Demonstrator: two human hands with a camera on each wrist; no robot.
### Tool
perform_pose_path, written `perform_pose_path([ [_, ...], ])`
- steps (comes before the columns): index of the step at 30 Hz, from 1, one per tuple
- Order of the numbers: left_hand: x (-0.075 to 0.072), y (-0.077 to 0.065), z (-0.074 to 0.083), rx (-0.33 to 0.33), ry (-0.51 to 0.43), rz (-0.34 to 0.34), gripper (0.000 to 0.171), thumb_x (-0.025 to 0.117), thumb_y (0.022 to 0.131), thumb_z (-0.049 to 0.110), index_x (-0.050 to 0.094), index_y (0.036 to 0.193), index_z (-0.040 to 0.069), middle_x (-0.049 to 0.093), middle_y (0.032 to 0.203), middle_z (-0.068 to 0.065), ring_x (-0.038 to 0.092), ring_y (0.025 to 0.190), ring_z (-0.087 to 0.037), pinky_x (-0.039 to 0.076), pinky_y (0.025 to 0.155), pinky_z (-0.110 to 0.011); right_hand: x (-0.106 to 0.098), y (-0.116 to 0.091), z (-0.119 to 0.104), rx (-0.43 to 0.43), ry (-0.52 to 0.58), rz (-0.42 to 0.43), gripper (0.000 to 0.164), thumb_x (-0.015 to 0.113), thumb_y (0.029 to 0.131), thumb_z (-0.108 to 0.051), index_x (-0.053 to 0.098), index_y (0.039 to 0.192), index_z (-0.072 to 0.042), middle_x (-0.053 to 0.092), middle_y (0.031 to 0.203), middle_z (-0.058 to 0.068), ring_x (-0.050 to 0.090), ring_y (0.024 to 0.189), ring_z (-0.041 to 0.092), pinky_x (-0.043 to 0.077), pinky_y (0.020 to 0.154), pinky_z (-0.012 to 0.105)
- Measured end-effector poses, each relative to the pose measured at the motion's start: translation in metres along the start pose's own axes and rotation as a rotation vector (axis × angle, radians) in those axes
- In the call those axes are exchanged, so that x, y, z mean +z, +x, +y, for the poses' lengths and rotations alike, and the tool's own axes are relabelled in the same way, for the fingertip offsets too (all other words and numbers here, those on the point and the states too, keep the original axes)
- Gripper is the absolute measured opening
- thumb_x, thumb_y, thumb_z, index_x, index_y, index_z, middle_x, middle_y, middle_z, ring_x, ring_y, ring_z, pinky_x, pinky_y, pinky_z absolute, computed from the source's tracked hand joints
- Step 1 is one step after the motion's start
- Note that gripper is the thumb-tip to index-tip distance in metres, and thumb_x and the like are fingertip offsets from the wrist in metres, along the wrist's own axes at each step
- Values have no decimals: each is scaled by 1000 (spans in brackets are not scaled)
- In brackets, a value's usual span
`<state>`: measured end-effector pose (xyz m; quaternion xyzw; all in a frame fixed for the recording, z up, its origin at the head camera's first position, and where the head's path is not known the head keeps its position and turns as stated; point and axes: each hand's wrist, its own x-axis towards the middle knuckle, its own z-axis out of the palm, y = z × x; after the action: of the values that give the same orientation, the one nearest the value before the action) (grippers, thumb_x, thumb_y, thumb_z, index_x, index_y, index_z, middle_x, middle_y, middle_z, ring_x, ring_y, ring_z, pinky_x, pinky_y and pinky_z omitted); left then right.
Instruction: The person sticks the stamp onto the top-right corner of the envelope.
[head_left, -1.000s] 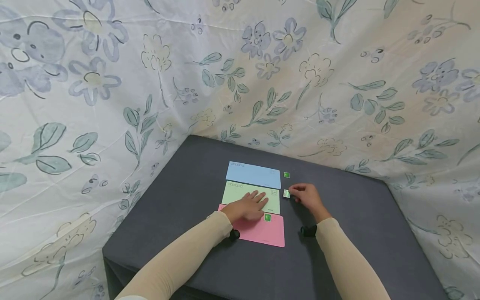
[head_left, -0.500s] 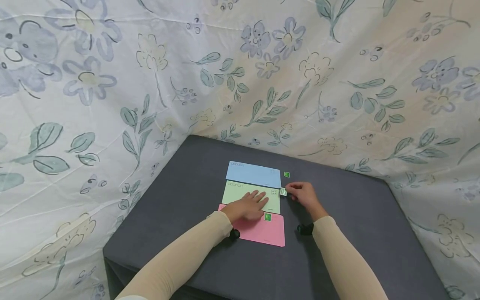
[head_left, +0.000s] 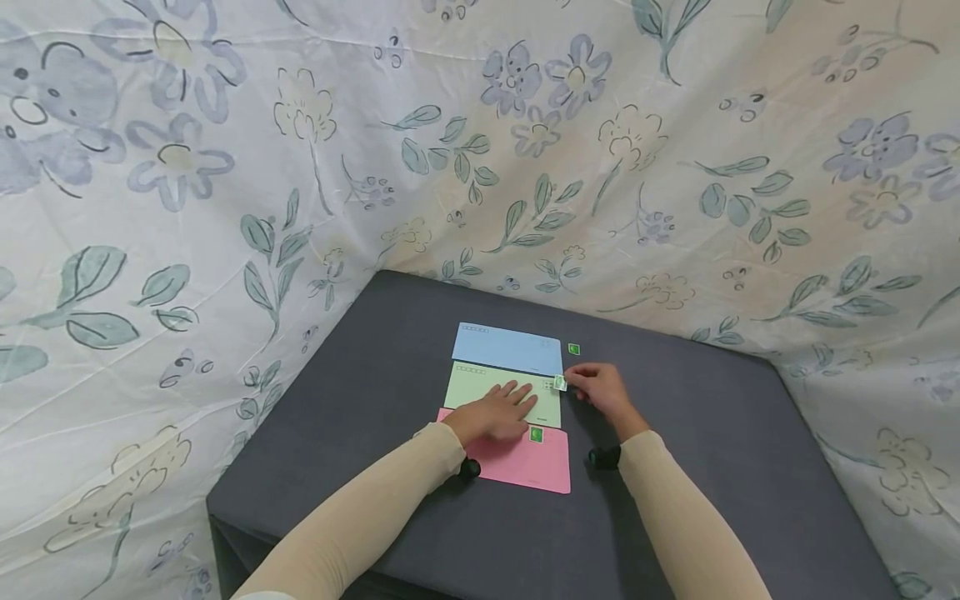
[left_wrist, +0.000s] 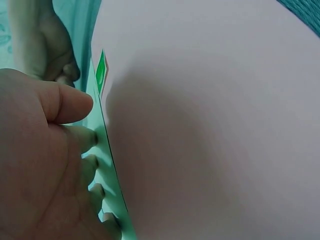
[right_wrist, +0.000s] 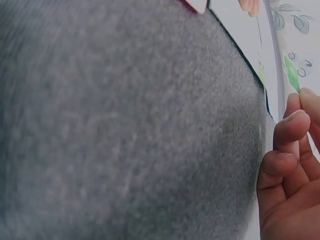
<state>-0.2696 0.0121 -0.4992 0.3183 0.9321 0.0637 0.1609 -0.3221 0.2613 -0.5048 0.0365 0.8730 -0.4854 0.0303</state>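
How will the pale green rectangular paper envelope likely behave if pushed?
The green envelope would probably slide, not tip, since it lies flat. Looking thin, it is likely light and bendable. The left hand, spread partly over it, may resist sliding.

Soft light, diffuse shadow on pink envelope (left_wrist: 225, 100), blurry wrist views

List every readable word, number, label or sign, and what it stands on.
No text is legible.
Blue envelope: tiny mark at lower right, unreadable.
Green envelope: tiny mark at lower right, unreadable.
Pink envelope: faint mark near lower edge, unreadable.
Three green stamps: any lettering too small to read.
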Motion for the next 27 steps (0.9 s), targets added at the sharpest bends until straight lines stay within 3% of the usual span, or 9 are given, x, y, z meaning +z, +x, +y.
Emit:
perform_pose_path([
  [16, -1, -1, 1, 8, 32, 11, 64, 38, 116, 38, 25, 175, 16, 14, 182, -2, 9, 167, -26, 11, 133, -44, 13, 6, -4, -22, 2, -20, 21, 76, 104, -18, 81, 118, -3, 71, 94, 10, 63, 74, 20, 50, 66, 32],
  [24, 10, 13, -5, -21, -27, -16, 66, 39, 115, 40, 21, 176, 19, 7, 182, 2, -1, 167, -22, 3, 132, -44, 18, 7, -6, -22, 12, -17, 21, 76, 105, -19, 81, 119, -4, 71, 96, 10, 62, 76, 21, 49, 69, 31],
  [27, 11, 15, -7, -19, -16, -7, 66, 39, 115, 41, 22, 175, 19, 9, 182, 2, 1, 167, -22, 5, 133, -44, 20, 8, -7, -34, 8, -23, 22, 75, 106, -19, 81, 119, -3, 70, 97, 10, 62, 77, 21, 49, 70, 32],
])
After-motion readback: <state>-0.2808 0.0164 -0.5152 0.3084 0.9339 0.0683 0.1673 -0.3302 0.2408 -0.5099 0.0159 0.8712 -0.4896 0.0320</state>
